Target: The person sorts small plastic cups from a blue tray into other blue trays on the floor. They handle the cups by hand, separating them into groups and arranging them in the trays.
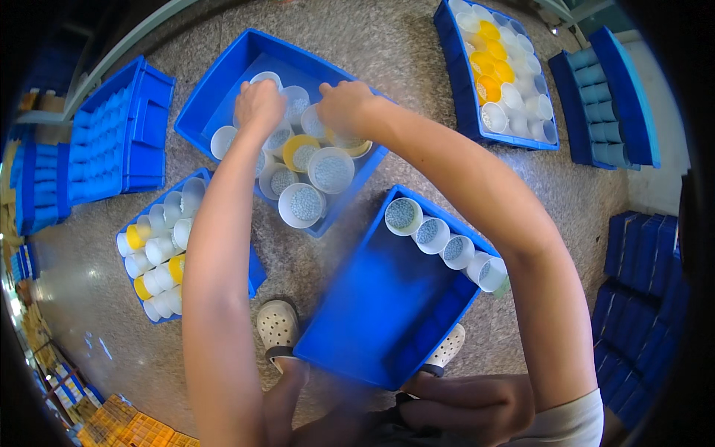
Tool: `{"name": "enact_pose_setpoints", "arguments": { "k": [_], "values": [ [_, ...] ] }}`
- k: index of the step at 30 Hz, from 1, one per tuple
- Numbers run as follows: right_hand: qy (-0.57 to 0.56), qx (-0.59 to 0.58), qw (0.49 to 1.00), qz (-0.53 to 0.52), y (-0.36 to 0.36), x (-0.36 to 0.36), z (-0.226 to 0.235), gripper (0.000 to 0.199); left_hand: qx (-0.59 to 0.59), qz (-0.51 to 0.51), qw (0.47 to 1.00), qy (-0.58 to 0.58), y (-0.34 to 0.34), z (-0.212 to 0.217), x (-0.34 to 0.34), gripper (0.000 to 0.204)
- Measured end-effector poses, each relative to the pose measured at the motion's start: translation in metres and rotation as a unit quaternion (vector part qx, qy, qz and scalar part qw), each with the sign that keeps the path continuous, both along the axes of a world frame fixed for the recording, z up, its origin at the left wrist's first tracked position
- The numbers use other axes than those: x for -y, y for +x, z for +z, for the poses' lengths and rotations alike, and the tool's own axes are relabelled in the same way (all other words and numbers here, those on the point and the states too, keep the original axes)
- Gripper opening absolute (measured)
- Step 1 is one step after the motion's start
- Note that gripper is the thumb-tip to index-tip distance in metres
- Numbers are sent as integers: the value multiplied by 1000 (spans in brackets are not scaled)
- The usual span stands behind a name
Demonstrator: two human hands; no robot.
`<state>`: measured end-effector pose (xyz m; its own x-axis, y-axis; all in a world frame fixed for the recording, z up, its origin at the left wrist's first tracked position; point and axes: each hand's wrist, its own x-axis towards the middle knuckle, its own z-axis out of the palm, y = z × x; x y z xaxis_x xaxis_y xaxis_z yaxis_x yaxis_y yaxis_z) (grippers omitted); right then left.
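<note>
Nearest you, between your shoes, a blue bin carries a row of white cups along its upper-right edge, filled with grey-blue granules. Beyond it, more filled cups cluster in a second blue bin. Over them, your left hand and right hand have fingers curled; whether either grips a cup you cannot tell. Farther off stands a crate of white and yellow cups.

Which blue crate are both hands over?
The far middle crate, beyond the near crate: left hand and right hand are over its cups, neither over another crate.
</note>
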<state>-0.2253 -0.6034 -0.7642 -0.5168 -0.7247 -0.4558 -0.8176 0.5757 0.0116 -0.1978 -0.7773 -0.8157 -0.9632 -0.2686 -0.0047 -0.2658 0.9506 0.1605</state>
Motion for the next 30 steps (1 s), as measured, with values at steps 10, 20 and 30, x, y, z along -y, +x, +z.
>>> {"name": "enact_pose_setpoints", "arguments": {
  "k": [10,20,30],
  "values": [
    [-35,-64,983,168,-4,3,-20,16,-12,19,1000,-1,-18,-19,7,9],
    [-99,-48,983,147,-21,-16,-21,17,-77,9,997,21,-16,13,6,14],
    [-219,-200,936,188,-15,-80,75,10,-181,-113,977,24,39,139,20,23]
  ]
}}
